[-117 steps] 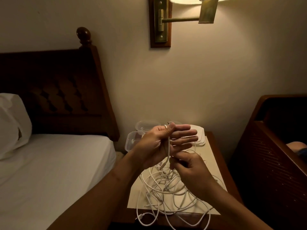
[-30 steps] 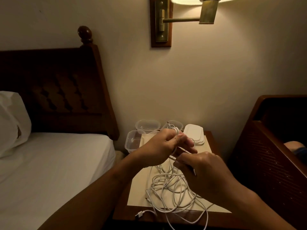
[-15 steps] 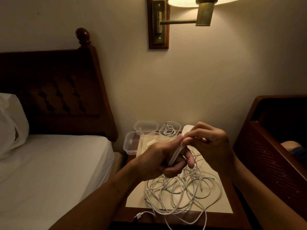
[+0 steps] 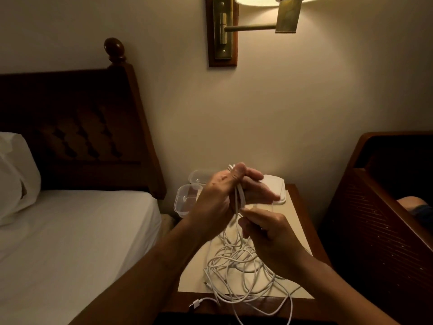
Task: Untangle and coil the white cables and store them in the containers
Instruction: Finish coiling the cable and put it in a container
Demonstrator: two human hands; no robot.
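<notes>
1. Two hands share the work. The left hand (image 4: 222,195) is raised above the desk (image 4: 300,226) as a spool, with its fingers stretched toward the stack of lids (image 4: 278,191). Several turns of the white cable (image 4: 239,198) lie across them, and the thumb presses down on the turns, probably to keep them from slipping off.
2. The right hand (image 4: 269,233) sits just below it with its fingers curled, pinching the free strand. It seems to be feeding and guiding each new turn.
3. The rest of the cable drops into the tangle (image 4: 241,266) on the desk, and one plug (image 4: 195,304) trails near the front edge. This slack should let the strand pull free without dragging.
4. The open containers (image 4: 185,202) stand at the back left of the desk, just beyond the left hand and within easy reach for dropping in a finished coil.
5. Half a second ago the right hand was above and beyond the left, at the top of a turn. It has now come round underneath, and the left hand has lifted and straightened its fingers.
</notes>
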